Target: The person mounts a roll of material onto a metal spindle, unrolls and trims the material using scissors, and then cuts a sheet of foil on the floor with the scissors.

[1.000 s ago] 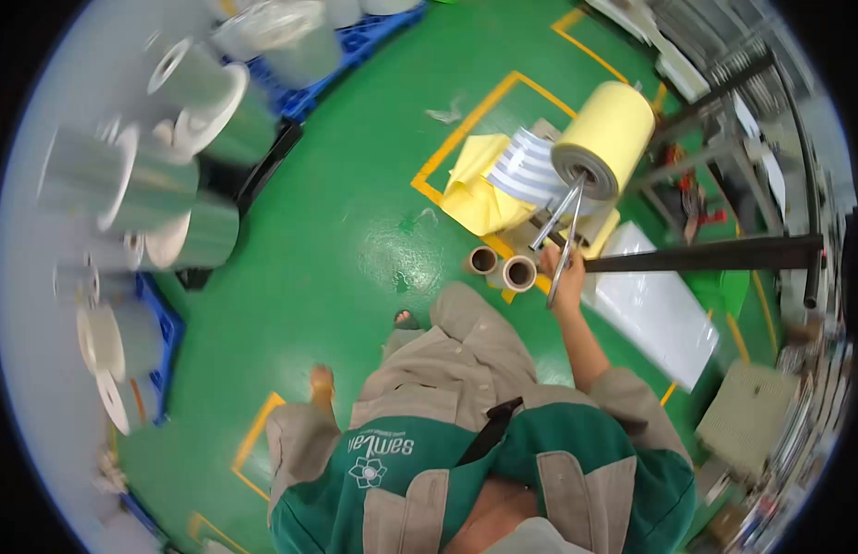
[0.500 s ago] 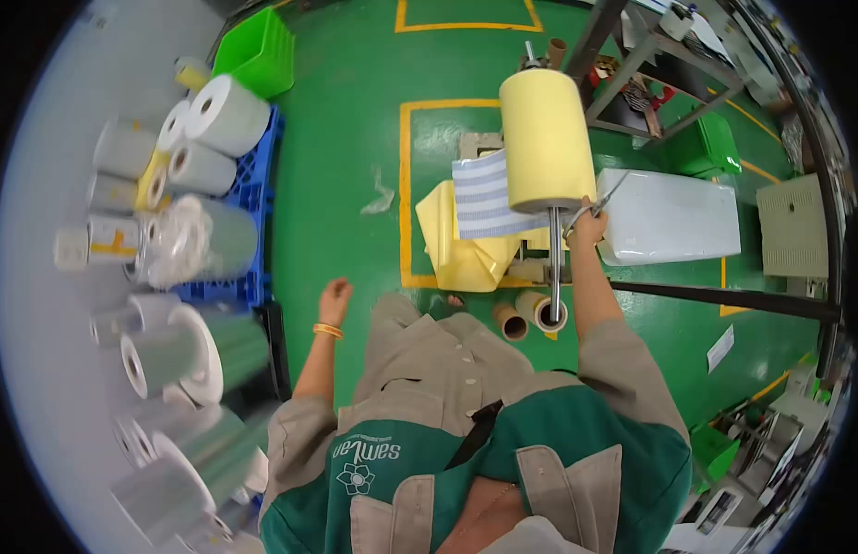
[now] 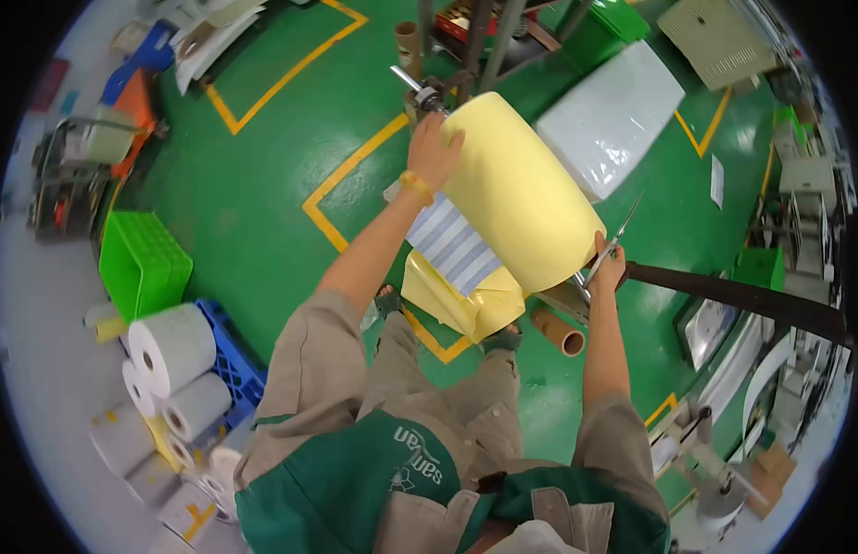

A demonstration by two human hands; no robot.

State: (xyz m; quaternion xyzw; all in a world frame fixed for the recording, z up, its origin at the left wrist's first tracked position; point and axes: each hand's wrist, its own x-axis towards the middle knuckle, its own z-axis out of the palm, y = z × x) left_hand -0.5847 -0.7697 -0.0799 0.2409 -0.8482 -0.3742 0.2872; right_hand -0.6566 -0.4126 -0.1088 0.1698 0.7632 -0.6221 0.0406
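Observation:
A large roll of yellow film (image 3: 526, 189) sits on a metal shaft (image 3: 406, 79) through its core. My left hand (image 3: 435, 152) is at the far end of the roll, its fingers curled against that end beside the shaft. In my right hand (image 3: 608, 268) are metal scissors (image 3: 621, 227), blades pointing up and away, and that hand touches the near end of the roll. A blue-and-white striped sheet (image 3: 455, 247) hangs below the roll's left side. Under it lies loose yellow film (image 3: 456, 300), bunched by my feet.
Cardboard cores (image 3: 558, 332) lie near the roll's close end, and another core (image 3: 408, 46) stands beyond it. A white wrapped block (image 3: 613, 120) is at right. A dark bar (image 3: 743, 295) runs rightward. Wrapped rolls (image 3: 170, 346), a blue pallet (image 3: 228, 355) and a green crate (image 3: 144, 268) are left.
My left hand has come from my side up to the far end of the roll. My view has turned and moved closer. My right hand still has the scissors at the near end.

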